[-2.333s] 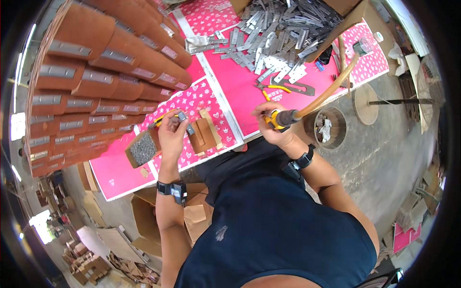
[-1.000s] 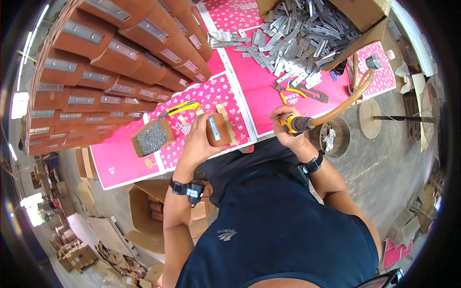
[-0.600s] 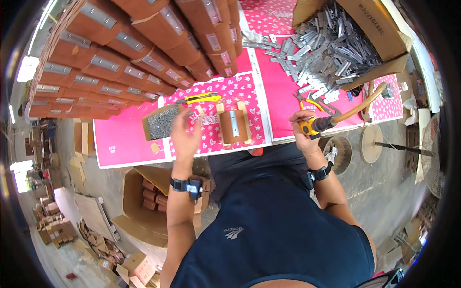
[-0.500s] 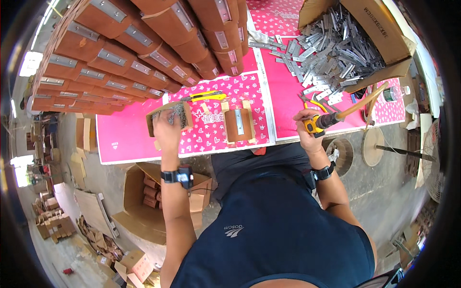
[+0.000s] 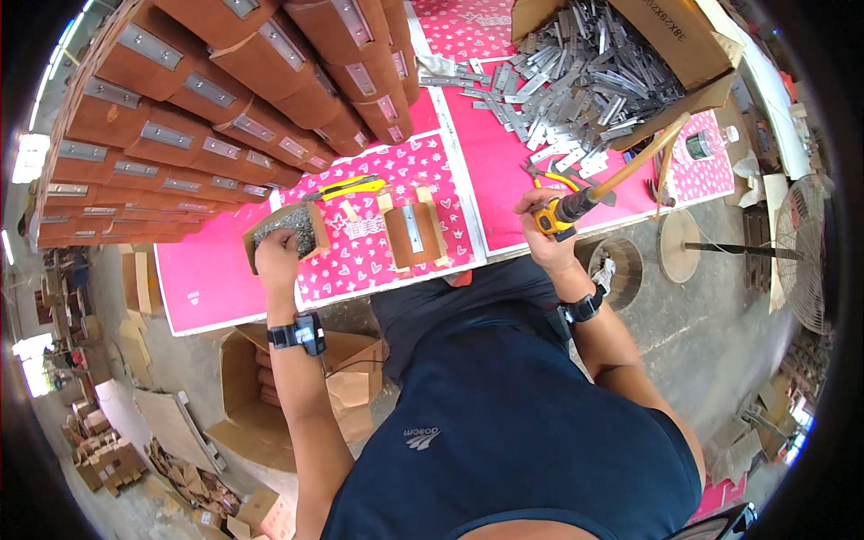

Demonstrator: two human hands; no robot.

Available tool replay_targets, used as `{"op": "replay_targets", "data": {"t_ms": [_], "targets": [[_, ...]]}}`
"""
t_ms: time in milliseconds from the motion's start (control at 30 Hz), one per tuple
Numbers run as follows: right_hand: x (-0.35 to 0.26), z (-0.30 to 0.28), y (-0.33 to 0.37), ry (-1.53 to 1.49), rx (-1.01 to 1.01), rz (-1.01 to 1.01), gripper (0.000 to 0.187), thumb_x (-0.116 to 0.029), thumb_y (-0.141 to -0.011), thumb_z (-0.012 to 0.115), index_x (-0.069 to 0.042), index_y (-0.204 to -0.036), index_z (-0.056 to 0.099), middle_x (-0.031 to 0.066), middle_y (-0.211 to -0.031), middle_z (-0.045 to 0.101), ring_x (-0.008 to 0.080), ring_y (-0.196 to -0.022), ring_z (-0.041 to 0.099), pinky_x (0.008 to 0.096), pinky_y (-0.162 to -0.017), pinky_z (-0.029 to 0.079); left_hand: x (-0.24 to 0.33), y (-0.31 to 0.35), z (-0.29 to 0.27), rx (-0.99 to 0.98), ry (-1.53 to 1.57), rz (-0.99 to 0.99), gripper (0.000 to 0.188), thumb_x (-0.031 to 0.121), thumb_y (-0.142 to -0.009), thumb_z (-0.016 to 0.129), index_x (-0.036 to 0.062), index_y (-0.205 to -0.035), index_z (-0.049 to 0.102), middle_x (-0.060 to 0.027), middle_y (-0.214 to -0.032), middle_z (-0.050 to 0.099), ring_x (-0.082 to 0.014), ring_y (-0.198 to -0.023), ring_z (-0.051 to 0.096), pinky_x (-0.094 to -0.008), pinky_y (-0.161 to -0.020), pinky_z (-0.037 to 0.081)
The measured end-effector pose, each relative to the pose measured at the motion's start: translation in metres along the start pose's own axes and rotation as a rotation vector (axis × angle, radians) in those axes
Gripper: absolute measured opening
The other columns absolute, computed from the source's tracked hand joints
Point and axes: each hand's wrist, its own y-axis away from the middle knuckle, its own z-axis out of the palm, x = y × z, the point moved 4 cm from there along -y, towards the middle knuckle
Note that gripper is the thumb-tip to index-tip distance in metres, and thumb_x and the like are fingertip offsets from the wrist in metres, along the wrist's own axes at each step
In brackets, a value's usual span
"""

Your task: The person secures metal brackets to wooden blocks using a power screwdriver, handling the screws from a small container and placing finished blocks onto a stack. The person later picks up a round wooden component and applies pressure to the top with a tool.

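Observation:
My left hand (image 5: 276, 256) is at the near edge of a small cardboard box (image 5: 321, 236) full of small grey screws (image 5: 304, 220). Its thumb and fingertips are pinched together; whatever is between them is too small to make out. In my right hand (image 5: 547, 250) is a yellow and black power driver (image 5: 555, 216), held above the table's front edge, with a tan hose (image 5: 643, 157) running from it. Between my hands, a brown curved piece (image 5: 433, 238) with a metal strip (image 5: 413, 229) along it lies between light wooden strips on the pink table cover (image 5: 207, 279).
Stacked brown pieces (image 5: 166, 135) with metal strips tower at the back left. Metal strips (image 5: 576, 81) spill from a tipped carton (image 5: 693, 45) at the back right. A yellow cutter knife (image 5: 351, 187) and pliers (image 5: 560, 177) lie on the table. A fan (image 5: 801, 252) stands right.
My left hand has drawn back toward the near side of the screw box, its fingers now pinched above the screws. The whole view has shifted; my right hand still holds the driver.

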Motion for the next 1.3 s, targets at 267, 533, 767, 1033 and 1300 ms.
{"op": "replay_targets", "data": {"t_ms": [267,533,767,1033,1300], "targets": [[-0.006,-0.003,-0.002,0.051,-0.028,-0.008,0.027,0.010,-0.078,0.061,0.000,-0.103,0.064,0.0071,-0.091,0.069,0.0133,-0.084,0.066,0.0296,-0.078,0.054,0.002,0.032,-0.002,0.345,0.565,-0.075,0.014,0.009,-0.097,0.065,-0.0005,-0.107,0.066,-0.0130,-0.093,0.073,-0.0211,-0.082,0.072,-0.0340,-0.072,0.056],[-0.063,0.037,-0.032,-0.562,0.003,0.225,0.029,0.008,-0.082,0.055,-0.002,-0.110,0.059,0.0136,-0.092,0.068,0.0270,-0.084,0.072,0.0376,-0.071,0.058,0.153,0.114,0.034,-0.328,1.287,-0.048,0.029,0.000,-0.099,0.063,-0.0012,-0.127,0.059,-0.0106,-0.105,0.073,-0.0154,-0.094,0.070,-0.0285,-0.085,0.056],[-0.109,0.093,-0.047,-0.787,-0.204,0.279,0.027,0.003,-0.080,0.057,-0.001,-0.107,0.058,0.0128,-0.090,0.067,0.0277,-0.084,0.071,0.0352,-0.069,0.058,0.181,0.137,0.058,-0.406,1.262,-0.136,0.022,0.002,-0.097,0.068,-0.0032,-0.118,0.068,-0.0087,-0.097,0.075,-0.0122,-0.086,0.069,-0.0262,-0.081,0.056],[-0.102,0.100,-0.037,-0.679,-0.273,0.270,0.025,0.002,-0.081,0.060,0.000,-0.105,0.056,0.0129,-0.088,0.067,0.0267,-0.084,0.071,0.0333,-0.069,0.059,0.179,0.148,0.060,-0.276,1.127,-0.067,0.014,0.005,-0.095,0.072,-0.0006,-0.107,0.074,-0.0045,-0.093,0.075,-0.0084,-0.084,0.067,-0.0232,-0.076,0.052],[-0.100,0.102,-0.038,-0.681,-0.283,0.231,0.026,0.004,-0.080,0.060,0.000,-0.106,0.056,0.0134,-0.089,0.066,0.0273,-0.084,0.070,0.0354,-0.070,0.058,0.184,0.148,0.048,-0.154,0.978,0.042,0.013,0.006,-0.092,0.075,0.0002,-0.103,0.073,-0.0074,-0.091,0.075,-0.0114,-0.083,0.068,-0.0268,-0.077,0.053]]}}
